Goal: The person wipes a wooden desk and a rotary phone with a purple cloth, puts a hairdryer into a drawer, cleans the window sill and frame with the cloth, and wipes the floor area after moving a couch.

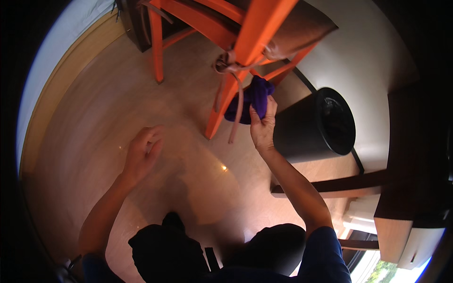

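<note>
My right hand [263,127] grips a purple cloth [260,95] beside the leg of an orange wooden chair [244,53]. Part of the cloth lies behind that leg and a hanging tie. A brown cushion [300,28] rests on the chair, its ties [228,65] knotted round the chair's upright. My left hand [145,146] is raised over the floor at the left, slightly blurred, with its fingers curled apart from the thumb and nothing seen in it.
A black waste bin [300,125] stands just right of my right hand, near the pale wall [368,106]. Dark wooden furniture [396,187] is at the right. A wood-edged bed or bench with white fabric [67,39] curves along the left.
</note>
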Motion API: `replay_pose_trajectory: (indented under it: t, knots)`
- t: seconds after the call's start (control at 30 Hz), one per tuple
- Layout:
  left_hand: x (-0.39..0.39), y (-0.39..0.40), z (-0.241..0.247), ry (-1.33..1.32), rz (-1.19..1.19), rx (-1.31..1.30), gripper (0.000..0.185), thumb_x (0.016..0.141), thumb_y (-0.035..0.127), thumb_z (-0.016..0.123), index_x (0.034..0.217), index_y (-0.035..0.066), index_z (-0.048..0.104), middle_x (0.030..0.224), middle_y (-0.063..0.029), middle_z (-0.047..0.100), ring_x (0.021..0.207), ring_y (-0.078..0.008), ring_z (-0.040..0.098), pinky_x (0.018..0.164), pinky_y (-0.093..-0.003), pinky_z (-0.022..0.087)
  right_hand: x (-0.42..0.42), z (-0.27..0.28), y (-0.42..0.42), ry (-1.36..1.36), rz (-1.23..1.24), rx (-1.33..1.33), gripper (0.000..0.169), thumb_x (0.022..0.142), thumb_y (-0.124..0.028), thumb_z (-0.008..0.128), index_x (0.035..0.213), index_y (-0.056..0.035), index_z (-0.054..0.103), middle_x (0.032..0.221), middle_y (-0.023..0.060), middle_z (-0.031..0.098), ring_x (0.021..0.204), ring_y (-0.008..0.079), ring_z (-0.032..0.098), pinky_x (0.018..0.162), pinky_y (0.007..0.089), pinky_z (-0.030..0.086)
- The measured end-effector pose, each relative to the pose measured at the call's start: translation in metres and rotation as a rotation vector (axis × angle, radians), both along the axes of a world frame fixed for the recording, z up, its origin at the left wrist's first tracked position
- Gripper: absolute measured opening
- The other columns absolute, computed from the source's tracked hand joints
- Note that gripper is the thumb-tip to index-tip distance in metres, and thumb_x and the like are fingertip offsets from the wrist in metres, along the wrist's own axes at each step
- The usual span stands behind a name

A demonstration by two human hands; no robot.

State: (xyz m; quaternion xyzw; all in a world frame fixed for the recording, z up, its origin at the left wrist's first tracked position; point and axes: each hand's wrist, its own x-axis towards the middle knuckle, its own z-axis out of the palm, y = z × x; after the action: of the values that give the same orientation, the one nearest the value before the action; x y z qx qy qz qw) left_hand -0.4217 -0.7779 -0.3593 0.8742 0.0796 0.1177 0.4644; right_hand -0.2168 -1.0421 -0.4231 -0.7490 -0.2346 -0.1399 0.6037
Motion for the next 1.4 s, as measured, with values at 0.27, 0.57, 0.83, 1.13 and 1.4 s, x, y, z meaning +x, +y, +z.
replay_pose_trajectory:
  t: [0.27,0.57,0.83,1.13,1.4]
  knots:
    - [0.068,0.133,-0.213,0.938,0.061,0.453,0.132,0.049,0.034,0.091,0.149,0.017,0.006,0.152,-0.0267,0.003,0.14,-0.0461,0.003,0.105,-0.0674,0.02,0.155,-0.019,-0.012,-0.081,-0.032,-0.63,0.039,0.074,-0.004,0.071,0.11,-0.0045,0.058,0.109,0.0116,0.054,0.102,0.0283,0.052,0.091,0.0361,0.042]
    - [0.078,0.129,-0.205,0.957,0.104,0.503,0.137,0.04,0.034,0.094,0.148,0.009,0.013,0.149,-0.0325,0.009,0.135,-0.0533,0.016,0.096,-0.0654,0.035,0.189,-0.003,-0.005,-0.16,-0.118,-0.863,0.039,0.08,-0.006,0.066,0.117,-0.0001,0.055,0.111,0.0135,0.057,0.105,0.029,0.055,0.092,0.0371,0.043]
    - [0.072,0.119,-0.204,0.958,0.122,0.68,0.137,0.036,0.046,0.091,0.147,0.009,0.019,0.147,-0.0331,0.017,0.133,-0.0524,0.024,0.095,-0.0624,0.036,0.327,0.05,0.127,-0.147,-0.151,-0.649,0.048,0.088,-0.015,0.062,0.131,-0.0014,0.046,0.128,0.0121,0.051,0.114,0.0268,0.051,0.098,0.0349,0.04]
    - [0.075,0.12,-0.198,0.94,0.127,0.639,0.14,0.032,0.039,0.093,0.145,0.005,0.018,0.145,-0.0342,0.017,0.132,-0.0544,0.024,0.101,-0.0573,0.035,0.305,0.012,0.29,-0.413,0.195,-0.738,0.042,0.082,-0.011,0.061,0.123,-0.0028,0.054,0.119,0.0179,0.058,0.116,0.0312,0.052,0.098,0.0351,0.04]
    - [0.079,0.119,-0.191,0.979,0.147,0.585,0.139,0.034,0.032,0.094,0.146,0.006,0.016,0.146,-0.0347,0.013,0.134,-0.0539,0.02,0.104,-0.0563,0.032,0.257,0.038,0.331,-0.84,0.859,-0.787,0.058,0.065,0.013,0.054,0.118,-0.0092,0.057,0.119,0.0099,0.059,0.115,0.0318,0.052,0.094,0.042,0.043]
